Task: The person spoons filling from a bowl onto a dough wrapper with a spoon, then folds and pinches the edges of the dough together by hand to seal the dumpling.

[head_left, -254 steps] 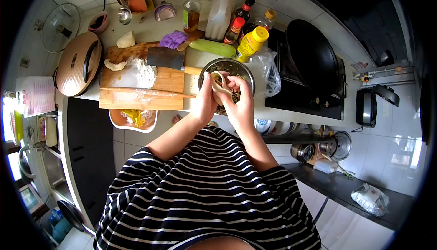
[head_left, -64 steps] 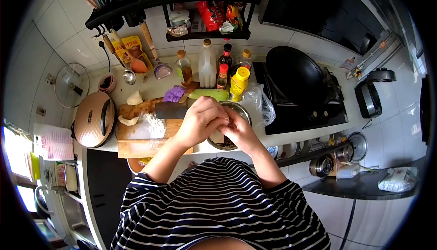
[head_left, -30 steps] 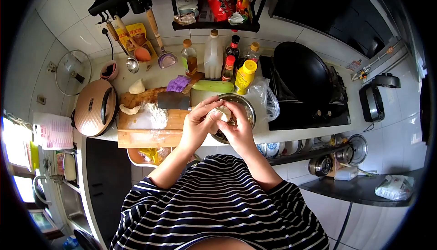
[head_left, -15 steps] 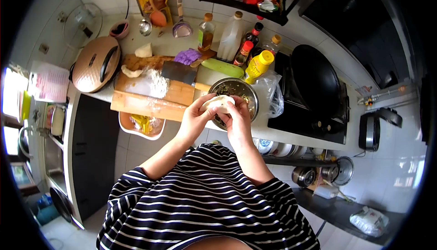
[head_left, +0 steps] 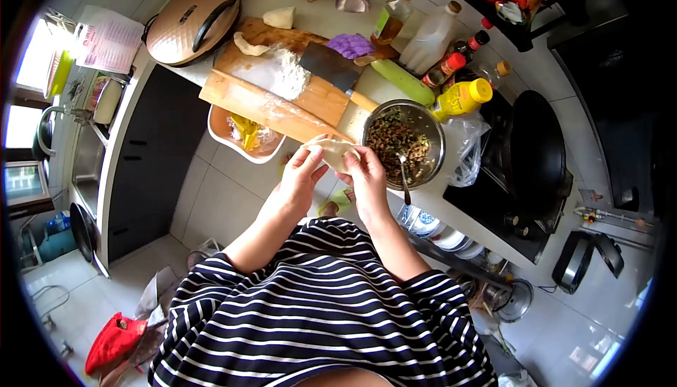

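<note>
A flat, pale dough wrapper (head_left: 336,154) is stretched between my two hands in front of the counter edge. My left hand (head_left: 299,177) pinches its left side with thumb and fingers. At the opposite side, my right hand (head_left: 367,177) grips the wrapper the same way. Just right of my hands stands a steel bowl (head_left: 442,137) of chopped filling (head_left: 396,137), with a spoon (head_left: 404,174) leaning in it. Behind the hands, a floury wooden cutting board (head_left: 264,108) carries flour (head_left: 289,73), a dough strip (head_left: 249,45) and a cleaver (head_left: 329,66).
A dough lump (head_left: 280,17), a purple cloth-like item (head_left: 351,46) and a green squash (head_left: 403,82) lie around the board. Several bottles, including a yellow one (head_left: 462,99), stand behind the bowl. A black wok (head_left: 536,147) sits right; a white bin (head_left: 247,153) hangs below the board.
The view has turned, shifting the counter. My hands, earlier over the bowl, are now left of it with the wrapper spread wider between them. The bowl's filling and spoon now show.
</note>
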Demonstrator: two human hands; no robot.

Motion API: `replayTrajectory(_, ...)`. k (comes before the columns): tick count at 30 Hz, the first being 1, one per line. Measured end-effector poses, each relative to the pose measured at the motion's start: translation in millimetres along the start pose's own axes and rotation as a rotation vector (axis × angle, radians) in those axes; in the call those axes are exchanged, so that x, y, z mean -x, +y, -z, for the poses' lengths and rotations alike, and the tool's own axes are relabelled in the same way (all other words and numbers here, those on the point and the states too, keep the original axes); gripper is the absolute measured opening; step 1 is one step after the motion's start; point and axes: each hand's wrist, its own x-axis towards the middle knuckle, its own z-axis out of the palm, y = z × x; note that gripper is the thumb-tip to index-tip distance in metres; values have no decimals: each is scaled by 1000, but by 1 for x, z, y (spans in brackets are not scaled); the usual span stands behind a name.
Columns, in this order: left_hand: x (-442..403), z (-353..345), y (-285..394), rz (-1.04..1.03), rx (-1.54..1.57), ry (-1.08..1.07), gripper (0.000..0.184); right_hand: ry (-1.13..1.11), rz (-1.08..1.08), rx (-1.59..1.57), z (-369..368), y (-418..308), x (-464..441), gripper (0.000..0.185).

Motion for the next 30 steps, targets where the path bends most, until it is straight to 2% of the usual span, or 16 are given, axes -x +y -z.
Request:
replayTrajectory(5,-23,31,13,128,59,86,39,12,-7,196,-28,31,-12,25)
replayTrajectory(7,-35,47,21,108,-1,25,39,107,19,142,-50,37,-19,26)
replayTrajectory(9,-46,65,38,146,-50,-14,40,106,-13,228,-69,39,-28,28)
replayTrajectory(15,-96,136,94,332,-418,-125,33,172,-66,327,-126,57,-71,22)
replayTrajectory(19,-125,158,92,379,-549,-172,28,241,-56,277,-133,89,-104,20)
replayTrajectory(20,-132,156,91,387,-606,-196,35,296,-87,327,-133,94,-107,21)
replayTrajectory(21,-140,156,84,375,-605,-225,34,351,-112,376,-131,98,-111,21)
replayTrajectory(24,-158,153,59,333,-650,-338,33,525,-96,227,-124,107,-115,24)
replayTrajectory(25,-164,150,53,310,-691,-392,32,523,-74,193,-119,109,-116,24)
replayTrajectory(27,-169,141,43,224,-569,-393,26,543,-41,236,-109,108,-118,22)
replayTrajectory(30,-183,140,27,13,-709,-460,23,517,62,308,-103,106,-123,20)
